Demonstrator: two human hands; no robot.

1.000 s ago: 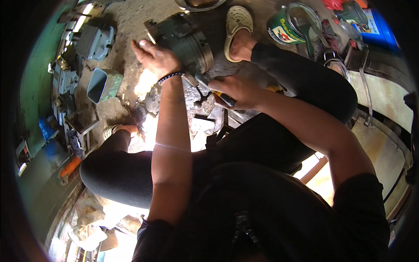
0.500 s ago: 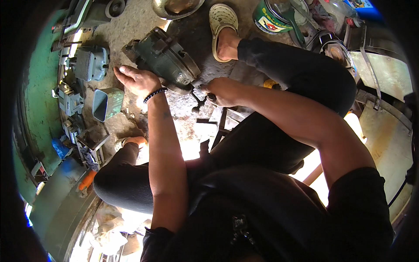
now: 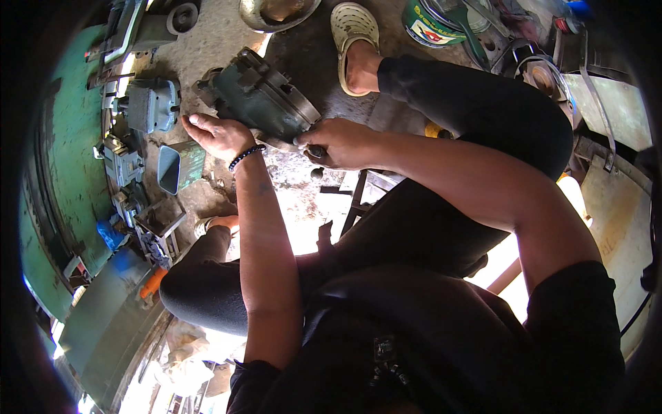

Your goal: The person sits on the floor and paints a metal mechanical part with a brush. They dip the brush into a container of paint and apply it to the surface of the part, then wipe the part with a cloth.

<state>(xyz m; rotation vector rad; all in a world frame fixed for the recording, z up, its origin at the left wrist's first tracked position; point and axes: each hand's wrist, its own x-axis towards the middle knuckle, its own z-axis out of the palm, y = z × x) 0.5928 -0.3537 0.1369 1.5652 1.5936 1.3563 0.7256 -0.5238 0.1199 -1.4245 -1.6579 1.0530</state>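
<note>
A dark green bench vise [image 3: 265,100] lies tilted on the floor ahead of me, its screw end toward me. My right hand [image 3: 339,143] is closed around the vise handle [image 3: 316,151] at that near end. A round ball end [image 3: 316,173] shows just below the fist. My left hand [image 3: 222,139] lies palm up along the vise's left side, fingers stretched out and thumb apart. Whether its back touches the vise or something under it, I cannot tell.
At left stand a blue-grey vise [image 3: 153,105], smaller vises [image 3: 124,163] and a green square tube [image 3: 181,165]. A metal bowl [image 3: 276,15] sits at the far side. A green paint can [image 3: 433,26] stands at far right, near my foot in a clog [image 3: 355,34].
My right hand has turned with the handle; the bar that stuck out below it is now mostly hidden by the fist. My left hand keeps its place and pose beside the vise.
</note>
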